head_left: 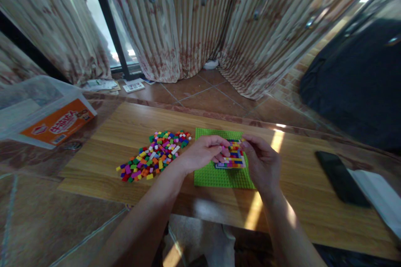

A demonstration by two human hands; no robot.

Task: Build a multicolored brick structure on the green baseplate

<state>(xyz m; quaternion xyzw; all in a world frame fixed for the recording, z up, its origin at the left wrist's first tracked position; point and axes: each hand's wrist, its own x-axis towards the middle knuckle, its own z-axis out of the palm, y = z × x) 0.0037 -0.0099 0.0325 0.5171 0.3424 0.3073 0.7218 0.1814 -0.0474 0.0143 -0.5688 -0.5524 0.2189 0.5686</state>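
Note:
A green studded baseplate point(206, 178) lies on the wooden table, bearing a low block built of many-coloured toy bricks point(234, 160). My left hand point(206, 152) reaches over the block's left side, its fingers closed around a magenta toy brick point(224, 151). At the block's right edge is my right hand point(263, 160), thumb and forefinger pinched together. A small yellow toy brick point(242, 139) shows at those fingertips, though its outline is blurred. My fingers hide part of the block's left and right sides.
Loose toy bricks point(156, 154) are heaped left of the baseplate. A clear plastic box point(59, 87) with an orange label stands at the table's left end. On the right lie a black phone-like slab point(340, 177) and a white sheet point(377, 192). Curtains point(194, 29) hang beyond.

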